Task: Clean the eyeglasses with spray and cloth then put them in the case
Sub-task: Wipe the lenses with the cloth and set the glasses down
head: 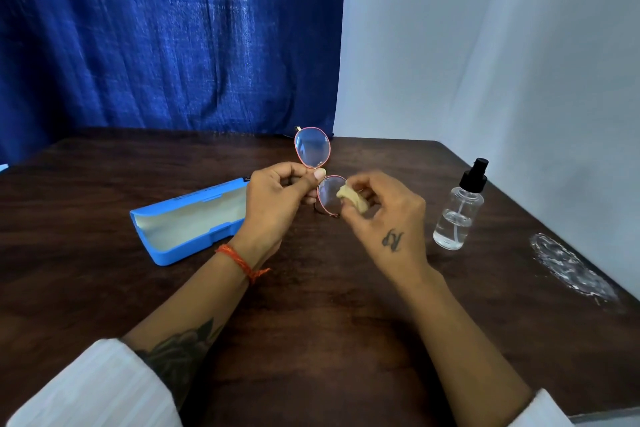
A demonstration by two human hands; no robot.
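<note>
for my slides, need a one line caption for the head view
Left hand holds pink-rimmed eyeglasses while right hand wipes a lens with cloth.

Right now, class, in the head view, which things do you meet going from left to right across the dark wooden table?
Open blue glasses case → left hand → pink-rimmed eyeglasses → right hand holding the beige cloth → clear spray bottle with black pump.
</note>
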